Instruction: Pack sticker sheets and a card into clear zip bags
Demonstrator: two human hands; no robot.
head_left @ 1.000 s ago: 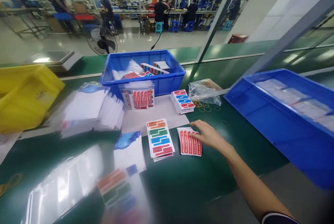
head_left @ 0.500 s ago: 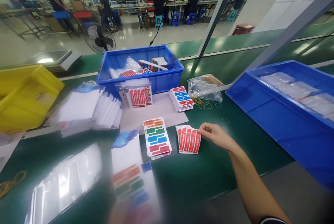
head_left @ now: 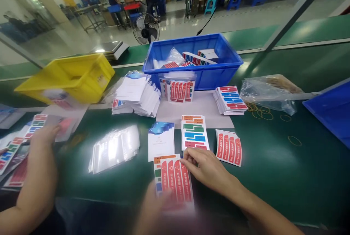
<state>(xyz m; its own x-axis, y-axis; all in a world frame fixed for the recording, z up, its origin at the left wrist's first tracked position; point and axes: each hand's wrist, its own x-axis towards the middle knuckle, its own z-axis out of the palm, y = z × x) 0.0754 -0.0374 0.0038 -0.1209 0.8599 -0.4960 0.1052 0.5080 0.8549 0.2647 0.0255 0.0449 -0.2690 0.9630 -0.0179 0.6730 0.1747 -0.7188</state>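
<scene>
My right hand (head_left: 206,165) pinches the upper right corner of a red-striped label sheet (head_left: 176,176). This sheet lies over a multicoloured label sheet (head_left: 158,173), whose left edge shows. My left hand (head_left: 155,204), smeared by motion, grips the sheets from the lower left, its thumb across the front. Just beyond my hands are a stack of multicoloured label sheets (head_left: 194,131), a pile of white leaflets with blue tops (head_left: 161,142) and, to the right, a small stack of red label sheets (head_left: 229,147).
Clear plastic bags (head_left: 115,149) lie left. Behind stand a blue bin (head_left: 191,68), a yellow bin (head_left: 68,78), white leaflet stacks (head_left: 136,89) and banded label sheets (head_left: 231,100). Rubber bands (head_left: 259,112) lie right. A co-worker's arm (head_left: 41,169) handles sheets at far left.
My right hand has come left from the red stack with a red sheet, now over the multicoloured sheet at my left hand. The view has swung left, bringing a co-worker's arm into sight.
</scene>
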